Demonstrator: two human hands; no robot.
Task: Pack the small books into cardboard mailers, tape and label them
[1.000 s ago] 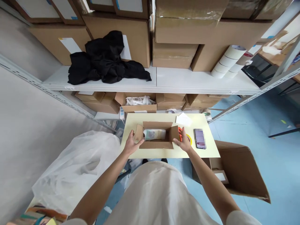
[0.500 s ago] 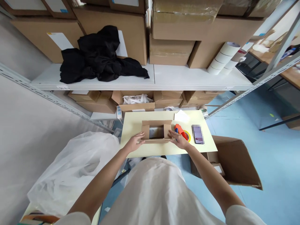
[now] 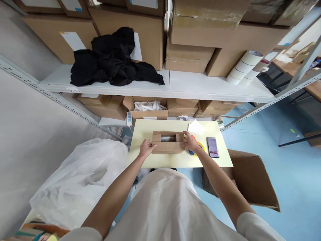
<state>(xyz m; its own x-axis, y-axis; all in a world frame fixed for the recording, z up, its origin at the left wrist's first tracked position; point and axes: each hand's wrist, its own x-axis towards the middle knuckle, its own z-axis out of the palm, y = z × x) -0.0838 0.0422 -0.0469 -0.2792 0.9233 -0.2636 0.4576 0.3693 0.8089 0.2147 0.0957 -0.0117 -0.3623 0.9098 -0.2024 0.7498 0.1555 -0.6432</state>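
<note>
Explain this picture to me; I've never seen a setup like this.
There is no machine here: these are a person's own bare hands, seen by a camera worn on the head, looking forward and down. The left hand and right hand are at opposite ends of a small cardboard box; how firmly they grip it is hard to tell. Its flaps leave a narrow gap on top. The box sits on a pale table. To its right lie a phone, some white paper and a yellow ring, partly hidden by the right hand.
</note>
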